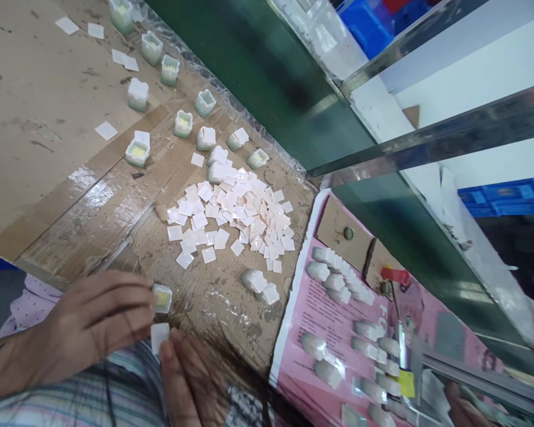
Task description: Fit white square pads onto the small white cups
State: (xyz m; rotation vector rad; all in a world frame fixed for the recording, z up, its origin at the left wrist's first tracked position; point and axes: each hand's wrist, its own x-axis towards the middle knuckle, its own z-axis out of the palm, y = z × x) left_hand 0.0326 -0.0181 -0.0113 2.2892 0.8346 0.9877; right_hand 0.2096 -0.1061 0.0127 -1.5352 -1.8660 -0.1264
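Observation:
My left hand point(109, 311) is closed, its fingertips against a small translucent cup point(162, 299) with yellow contents at the front edge of the cardboard-covered table. The fingers hide part of the cup. Just below it, the thumb and fingers of my right hand point(189, 376) pinch a small white square point(160, 338), close to the left fingertips. Dark strands of hair cover part of the right hand. Beyond both hands lies a loose pile of thin white squares point(249, 207).
Several small cups point(137, 154), some topped with white squares, stand on the cardboard point(40, 118). Capped pieces point(327, 373) line the pink sheet point(293, 344) on the right. Green metal frames point(258, 71) border the back. Another hand point(465, 406) shows at lower right.

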